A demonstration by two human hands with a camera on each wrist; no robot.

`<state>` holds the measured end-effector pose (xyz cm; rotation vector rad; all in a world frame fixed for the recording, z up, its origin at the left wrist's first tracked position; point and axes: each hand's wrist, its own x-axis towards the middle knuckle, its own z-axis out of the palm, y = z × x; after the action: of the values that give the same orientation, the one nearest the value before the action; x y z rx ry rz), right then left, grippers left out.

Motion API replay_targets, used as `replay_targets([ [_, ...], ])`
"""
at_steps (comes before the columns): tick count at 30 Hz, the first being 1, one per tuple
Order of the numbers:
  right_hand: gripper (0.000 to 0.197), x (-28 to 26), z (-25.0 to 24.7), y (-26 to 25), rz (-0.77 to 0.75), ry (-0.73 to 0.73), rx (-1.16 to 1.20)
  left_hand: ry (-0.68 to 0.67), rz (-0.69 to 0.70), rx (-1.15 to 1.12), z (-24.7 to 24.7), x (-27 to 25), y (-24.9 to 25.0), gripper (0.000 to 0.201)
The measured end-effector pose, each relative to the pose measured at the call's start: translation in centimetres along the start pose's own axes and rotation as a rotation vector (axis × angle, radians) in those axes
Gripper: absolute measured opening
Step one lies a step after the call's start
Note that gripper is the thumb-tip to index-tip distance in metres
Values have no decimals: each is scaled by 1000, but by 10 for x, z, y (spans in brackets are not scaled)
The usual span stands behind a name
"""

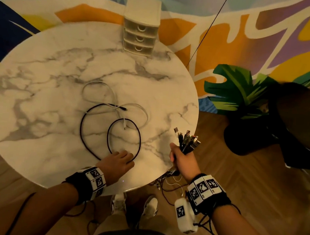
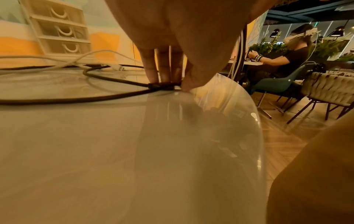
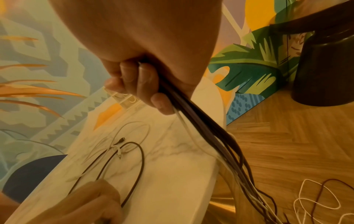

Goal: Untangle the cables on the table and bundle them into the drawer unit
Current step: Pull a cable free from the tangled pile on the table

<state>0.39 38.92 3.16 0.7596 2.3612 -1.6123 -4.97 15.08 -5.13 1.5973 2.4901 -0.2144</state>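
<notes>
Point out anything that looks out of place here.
The bundle of cables gripped in the right hand trails off the table edge, its loose ends heaped on the floor. A black cable and white cable lie crossed on the table.

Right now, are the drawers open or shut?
Shut. All three fronts of the drawer unit sit flush with its frame; none is pulled out.
</notes>
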Motion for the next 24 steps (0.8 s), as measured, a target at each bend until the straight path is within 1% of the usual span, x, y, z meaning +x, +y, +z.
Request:
replay_targets([
  [2, 55, 0, 0, 2, 9, -12, 21, 37, 1, -17, 0, -5, 2, 65],
  [5, 56, -2, -5, 6, 12, -17, 21, 79, -51, -64, -4, -11, 2, 74],
  [8, 55, -7, -13, 10, -9, -34, -6, 108, -44, -60, -5, -5, -1, 77],
  [10, 54, -10, -21, 11, -24, -42, 1, 78, -41, -40, -5, 2, -2, 75],
  [13, 53, -11, -33, 14, -38, -40, 22, 1, -84, -18, -7, 7, 1, 69],
  [18, 54, -14, -52, 25, -38, -34, 36, 55, -172, 29, -19, 3, 3, 61],
  [20, 54, -15, -59, 29, -35, -31, 39, 46, -204, 29, -20, -2, 2, 59],
  [22, 54, -15, -65, 31, -26, -32, 37, 32, -196, 52, -14, -8, 3, 54],
  [24, 54, -15, -68, 31, -20, -33, 26, 57, -181, 79, -11, -10, 3, 50],
])
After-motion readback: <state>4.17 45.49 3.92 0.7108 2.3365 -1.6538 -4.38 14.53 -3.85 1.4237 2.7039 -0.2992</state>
